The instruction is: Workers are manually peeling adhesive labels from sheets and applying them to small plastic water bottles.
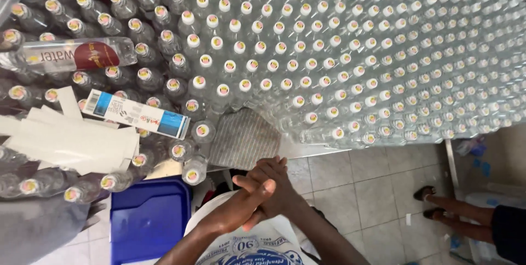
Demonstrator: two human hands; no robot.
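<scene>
Head view, looking down: left hand (pixel 249 196) and right hand (pixel 274 185) pressed together palm over palm, holding nothing, just near of a grey mat (pixel 244 138) at the table's near edge. Nearest things: capped clear bottles (pixel 194 169) standing upright just to the left, likely light if empty yet smooth and easily toppled in such tight rows, best taken round the neck under the cap. Forearms rising from the near edge, wrists crossed, fingers pointing far and left.
</scene>
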